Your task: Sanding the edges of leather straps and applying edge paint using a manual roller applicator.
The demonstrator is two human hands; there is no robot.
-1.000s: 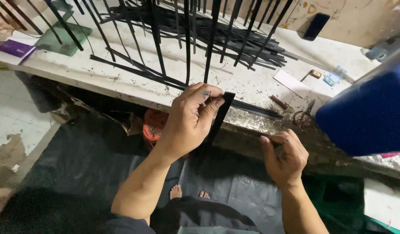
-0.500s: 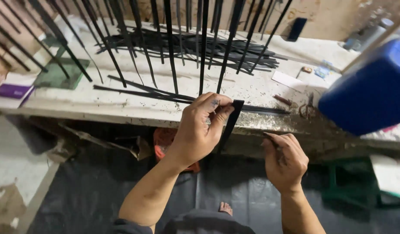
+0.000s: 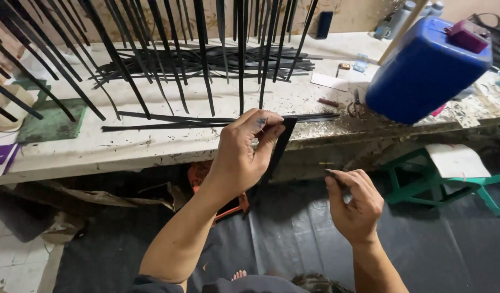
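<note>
My left hand (image 3: 243,154) pinches the upper end of a flat black strip (image 3: 277,149), which hangs down in front of the edge of a stained white workbench (image 3: 152,144). My right hand (image 3: 356,203) is lower and to the right, below the bench edge. Its fingers are closed on something thin and dark that I cannot make out. Long black strips (image 3: 206,120) lie along the bench just behind my left hand. Many more black strips (image 3: 206,57) are piled further back, and several hang down from above.
A big blue plastic canister (image 3: 423,70) with a red cap stands at the right of the bench. Scissors (image 3: 357,106) and small items lie beside it. A green stool (image 3: 423,176) stands below right. Black sheeting (image 3: 293,239) covers the floor. A green mat (image 3: 52,119) lies at the left.
The view has tilted and shifted, so the bench and canister sit differently in frame. My left hand keeps its pinch on the strip; my right hand has drawn slightly away, down to the right.
</note>
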